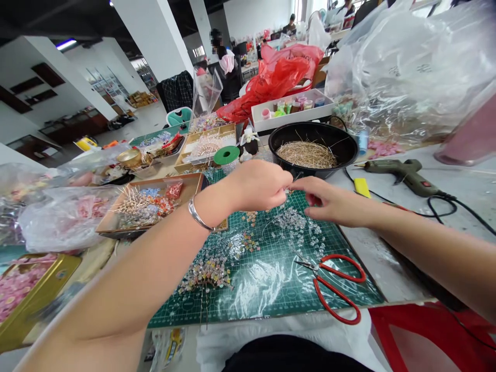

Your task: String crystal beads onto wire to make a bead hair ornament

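My left hand (258, 185) is closed in a pinch over the green cutting mat (271, 281), a silver bangle on its wrist. My right hand (329, 202) meets it fingertip to fingertip, also pinched, on something thin I cannot make out. Just below the hands lies a clear beaded wire piece (296, 227). More bead clusters (211, 266) lie on the mat's left part. Red-handled scissors (333, 284) rest on the mat's right side, near my right forearm.
A black bowl of thin wires (312, 147) stands behind the hands, with a green tape roll (227, 154) beside it. A glue gun (403, 172) lies at right. Trays of beads (149, 204) and plastic bags (58, 217) crowd the left. A person sits far behind.
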`<state>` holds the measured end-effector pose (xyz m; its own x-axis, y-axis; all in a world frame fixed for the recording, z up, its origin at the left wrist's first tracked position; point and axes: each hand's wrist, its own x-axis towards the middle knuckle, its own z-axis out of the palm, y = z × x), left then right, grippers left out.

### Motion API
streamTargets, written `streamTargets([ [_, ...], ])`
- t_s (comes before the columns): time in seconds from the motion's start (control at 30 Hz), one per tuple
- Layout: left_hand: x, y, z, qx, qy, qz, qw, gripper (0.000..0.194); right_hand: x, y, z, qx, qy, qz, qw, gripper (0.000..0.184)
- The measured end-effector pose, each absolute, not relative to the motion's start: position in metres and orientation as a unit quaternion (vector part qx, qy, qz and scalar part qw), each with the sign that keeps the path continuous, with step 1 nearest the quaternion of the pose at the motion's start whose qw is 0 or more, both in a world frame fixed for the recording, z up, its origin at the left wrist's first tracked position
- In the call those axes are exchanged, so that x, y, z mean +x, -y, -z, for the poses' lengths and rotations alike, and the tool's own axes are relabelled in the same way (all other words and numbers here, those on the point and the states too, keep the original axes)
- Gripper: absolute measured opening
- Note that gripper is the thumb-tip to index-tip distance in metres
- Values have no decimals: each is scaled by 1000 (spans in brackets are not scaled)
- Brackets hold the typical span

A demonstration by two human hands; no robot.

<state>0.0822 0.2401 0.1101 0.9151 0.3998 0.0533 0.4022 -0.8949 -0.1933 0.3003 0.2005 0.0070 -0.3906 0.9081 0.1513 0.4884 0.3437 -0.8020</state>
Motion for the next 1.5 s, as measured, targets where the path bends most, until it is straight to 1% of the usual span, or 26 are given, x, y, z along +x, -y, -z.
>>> streamTargets([
  [0.07,84,-241,-102,-974,210,0,89,21,300,-204,-24,-484,713,-380,336,61],
  [0.2,87,-245,-92,-973,218,3,74,22,286,-205,-46,-500,619,-478,372,46],
  [0.33,85,-249,-82,-974,219,4,60,23,266,-198,-51,-470,560,-592,338,26],
  [0.4,83,-250,-77,-974,221,7,47,25,260,-197,-48,-469,539,-623,319,13],
  [0.43,82,-250,-75,-974,222,9,39,25,258,-197,-45,-471,531,-631,313,10],
  [0.57,77,-250,-69,-972,235,23,-3,21,257,-202,-31,-492,529,-619,308,20],
  [0.7,68,-250,-64,-961,260,53,-82,15,257,-205,-23,-498,547,-591,321,22],
  [0.83,58,-254,-52,-924,297,106,-214,28,254,-204,-31,-481,542,-588,359,24],
  [1.0,52,-259,-23,-837,316,173,-412,24,241,-209,-56,-443,531,-585,423,24],
  [1.13,50,-257,-6,-761,315,209,-527,26,232,-215,-74,-412,521,-579,473,17],
  [1.3,43,-256,-2,-698,323,228,-597,28,236,-216,-81,-385,516,-573,507,13],
  [1.43,34,-260,-4,-676,336,228,-614,31,240,-214,-86,-383,511,-563,524,12],
  [1.5,30,-263,-5,-673,348,227,-612,29,239,-215,-93,-384,511,-559,528,11],
])
